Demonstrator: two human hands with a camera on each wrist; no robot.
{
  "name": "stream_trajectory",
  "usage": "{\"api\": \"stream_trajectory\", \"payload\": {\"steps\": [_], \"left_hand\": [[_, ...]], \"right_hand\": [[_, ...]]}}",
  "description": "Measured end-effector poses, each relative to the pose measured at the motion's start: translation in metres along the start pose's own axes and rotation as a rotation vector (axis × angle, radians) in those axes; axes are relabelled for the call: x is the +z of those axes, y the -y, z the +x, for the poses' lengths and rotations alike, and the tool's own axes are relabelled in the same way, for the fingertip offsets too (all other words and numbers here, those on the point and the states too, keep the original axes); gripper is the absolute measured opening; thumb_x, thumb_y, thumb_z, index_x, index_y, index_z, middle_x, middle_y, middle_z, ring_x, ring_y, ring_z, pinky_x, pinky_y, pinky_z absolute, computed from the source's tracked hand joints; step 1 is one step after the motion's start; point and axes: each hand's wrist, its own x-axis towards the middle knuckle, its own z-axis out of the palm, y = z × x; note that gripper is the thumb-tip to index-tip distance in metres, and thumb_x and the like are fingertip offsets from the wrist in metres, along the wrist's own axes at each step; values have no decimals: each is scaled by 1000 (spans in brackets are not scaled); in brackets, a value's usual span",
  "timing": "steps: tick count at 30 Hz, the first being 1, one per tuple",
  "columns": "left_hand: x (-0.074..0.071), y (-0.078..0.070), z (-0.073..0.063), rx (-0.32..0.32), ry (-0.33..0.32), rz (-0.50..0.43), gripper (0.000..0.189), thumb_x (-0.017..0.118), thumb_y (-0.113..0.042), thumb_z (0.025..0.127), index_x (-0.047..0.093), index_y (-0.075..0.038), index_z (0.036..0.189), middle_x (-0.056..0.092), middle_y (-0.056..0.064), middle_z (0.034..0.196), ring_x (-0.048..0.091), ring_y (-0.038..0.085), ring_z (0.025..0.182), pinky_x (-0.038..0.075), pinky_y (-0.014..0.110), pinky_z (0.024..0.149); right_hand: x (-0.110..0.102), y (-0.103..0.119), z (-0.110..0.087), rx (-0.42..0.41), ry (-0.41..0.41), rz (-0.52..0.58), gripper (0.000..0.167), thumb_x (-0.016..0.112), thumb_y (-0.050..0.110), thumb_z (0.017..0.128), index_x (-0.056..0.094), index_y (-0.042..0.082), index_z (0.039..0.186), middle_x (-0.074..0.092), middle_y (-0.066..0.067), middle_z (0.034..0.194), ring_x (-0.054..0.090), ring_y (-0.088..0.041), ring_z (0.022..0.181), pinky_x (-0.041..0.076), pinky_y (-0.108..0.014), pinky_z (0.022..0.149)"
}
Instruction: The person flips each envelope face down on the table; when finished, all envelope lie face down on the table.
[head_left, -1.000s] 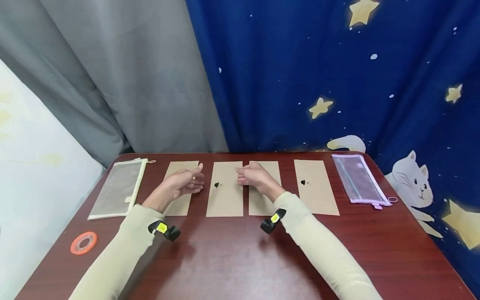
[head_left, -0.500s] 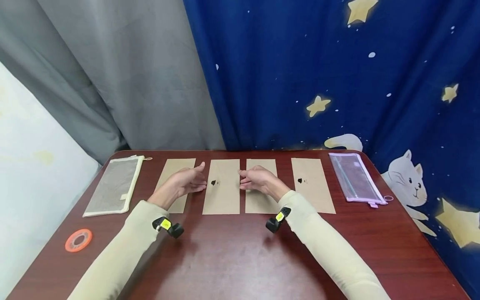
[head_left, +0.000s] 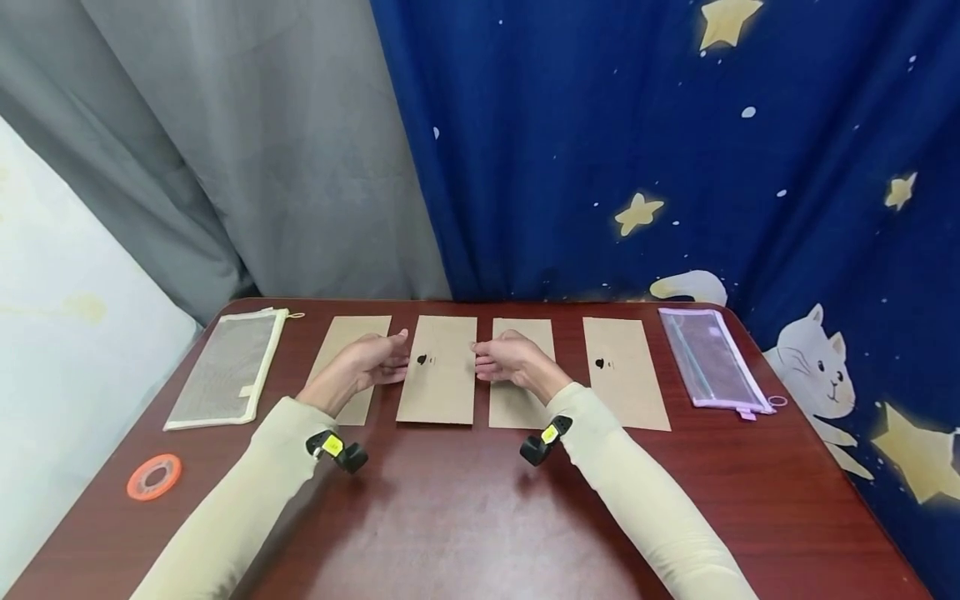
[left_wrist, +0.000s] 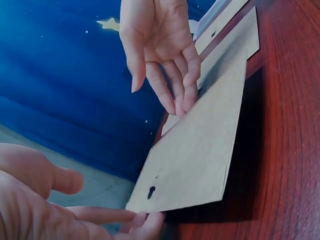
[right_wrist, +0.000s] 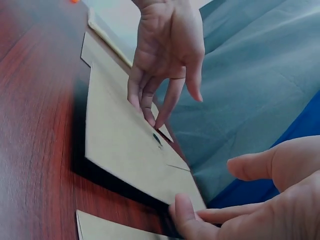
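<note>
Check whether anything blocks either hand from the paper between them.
Nothing visible does. The left hand and the right hand have fingertips at opposite side edges of the paper, whose near end is raised off the table.

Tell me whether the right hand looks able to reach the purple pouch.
Probably yes: nothing covers the purple pouch, though the right hand would first need to leave the lifted envelope it touches.

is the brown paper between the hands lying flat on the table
No, the left wrist view shows the brown paper raised off the table, a dark shadow under its edge.
</note>
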Motion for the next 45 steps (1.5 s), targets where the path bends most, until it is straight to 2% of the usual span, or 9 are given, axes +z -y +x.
{"api": "stream_trajectory", "payload": {"steps": [4,9,14,19,24,31,34,40,45], "left_hand": [[-4,-2,-1,24,12,15,49,37,-22,110,39,15,142,50,13,115,56,17,101,54,33,104],[-8,-4,-6,37,46,-4,43,39,-9,107,41,15,143,58,11,113,59,14,95,58,28,94],[-10,-3,-11,74,40,-38,42,44,-3,105,42,17,142,63,10,107,64,13,89,61,30,93],[-12,-5,-12,116,13,-70,41,47,3,102,45,18,141,69,4,91,70,11,83,60,33,94],[-12,-14,-15,133,3,-134,38,57,6,98,53,16,134,74,0,79,73,9,73,63,27,83],[-8,-29,-20,165,-11,-84,23,64,6,94,67,11,116,75,-1,75,73,8,68,63,26,77],[-8,-34,-22,163,-23,-73,21,65,7,93,69,10,113,75,1,75,74,9,67,63,26,78],[-10,-42,-25,193,-50,-59,23,61,9,94,66,16,115,74,2,76,74,10,68,63,26,79],[-8,-48,-25,236,-71,-53,18,60,9,94,68,15,109,74,2,73,74,10,65,63,24,72]], "right_hand": [[2,-5,-1,-83,-47,4,33,57,4,100,58,-12,129,63,-21,123,64,-20,100,56,-40,105],[8,-15,-1,-221,-170,43,27,61,-7,93,63,-14,119,67,-13,96,65,-11,76,62,-39,91],[14,-21,1,-316,-268,89,27,65,-12,88,67,-13,114,71,-21,94,64,-10,71,64,-35,83],[12,-21,3,-318,-269,150,30,65,-14,86,67,-13,115,71,-17,90,63,-9,71,63,-29,79],[9,-23,4,-318,-260,198,32,64,-14,87,67,-10,119,67,-4,83,64,-7,72,62,-28,82],[7,-28,4,-315,-246,197,32,63,-13,89,67,-9,120,69,-5,87,64,-7,76,61,-26,81],[8,-27,4,-370,-291,60,26,65,-8,90,70,-8,116,73,-11,91,67,-10,76,60,-23,76],[31,-5,-12,-759,-552,-565,16,74,12,92,79,0,100,75,-10,86,70,-16,77,56,-21,68],[72,20,-36,-849,-492,-816,29,74,24,93,72,9,69,62,-3,66,61,-16,66,45,-25,54]]}}
